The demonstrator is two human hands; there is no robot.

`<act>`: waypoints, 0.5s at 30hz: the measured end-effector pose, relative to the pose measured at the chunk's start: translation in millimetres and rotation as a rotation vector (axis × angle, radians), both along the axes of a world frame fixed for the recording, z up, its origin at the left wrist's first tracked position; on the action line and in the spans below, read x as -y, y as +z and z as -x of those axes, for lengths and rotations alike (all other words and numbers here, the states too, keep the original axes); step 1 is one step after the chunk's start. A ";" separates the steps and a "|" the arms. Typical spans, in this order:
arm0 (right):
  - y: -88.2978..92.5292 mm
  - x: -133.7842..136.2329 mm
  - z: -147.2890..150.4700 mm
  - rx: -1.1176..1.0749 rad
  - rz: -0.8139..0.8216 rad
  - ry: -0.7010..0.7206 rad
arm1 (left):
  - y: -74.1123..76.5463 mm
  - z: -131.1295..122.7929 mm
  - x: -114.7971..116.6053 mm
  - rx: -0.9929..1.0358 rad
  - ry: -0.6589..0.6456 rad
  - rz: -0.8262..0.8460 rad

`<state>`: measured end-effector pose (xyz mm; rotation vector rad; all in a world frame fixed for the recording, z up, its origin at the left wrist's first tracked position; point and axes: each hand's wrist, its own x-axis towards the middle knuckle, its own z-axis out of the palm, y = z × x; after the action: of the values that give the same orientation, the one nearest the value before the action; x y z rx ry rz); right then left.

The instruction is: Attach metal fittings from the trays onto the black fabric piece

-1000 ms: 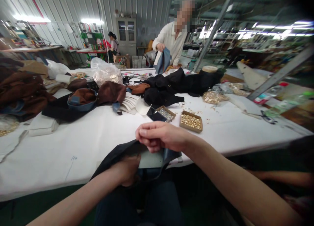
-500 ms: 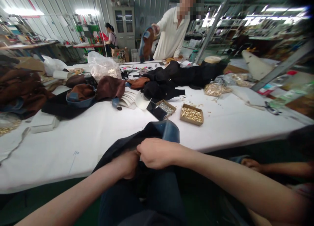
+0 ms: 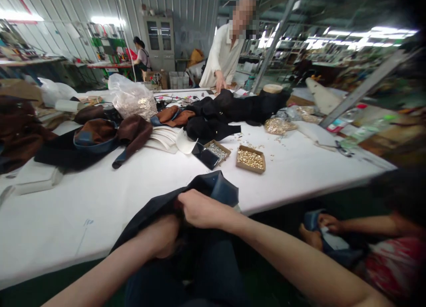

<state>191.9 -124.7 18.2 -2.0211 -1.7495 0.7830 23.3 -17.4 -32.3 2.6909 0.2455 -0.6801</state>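
Observation:
A dark fabric piece (image 3: 213,187) with a blue lining hangs over the near edge of the white table (image 3: 109,187). My right hand (image 3: 196,207) is closed, pinching the piece at its top edge. Just below and to the left, my left hand (image 3: 161,236) is curled under the same fabric, partly hidden by it. Beyond the fabric sit two small cardboard trays: one (image 3: 250,159) full of gold studs, the other (image 3: 218,150) with silver ones. A black phone (image 3: 205,155) lies beside them.
Brown and black fabric piles (image 3: 100,134) and a clear bag of studs (image 3: 133,100) cover the table's back. A person in white (image 3: 221,58) stands across the table. At the right, a seated co-worker's hands (image 3: 319,229) hold blue material. Scissors (image 3: 342,149) lie far right.
My right hand dropped from above the table edge down to the fabric and pinches its top. The person across the table lowered a blue-brown piece and now reaches to the table.

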 end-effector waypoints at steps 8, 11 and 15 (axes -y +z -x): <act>97.1 56.3 -81.5 -0.384 -0.298 -0.203 | 0.8 -2.5 1.2 -0.122 0.085 0.075; 85.9 38.1 -165.4 -0.113 -0.483 -0.533 | 5.2 -5.7 2.2 -0.127 0.075 0.065; 42.0 -2.9 -243.8 -0.019 -0.263 -0.739 | 8.3 -8.2 2.4 -0.139 0.059 0.048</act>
<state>435.7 -121.8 60.2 -2.2093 -0.8962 0.3067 31.5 -19.8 -24.0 2.5829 0.3374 -0.8448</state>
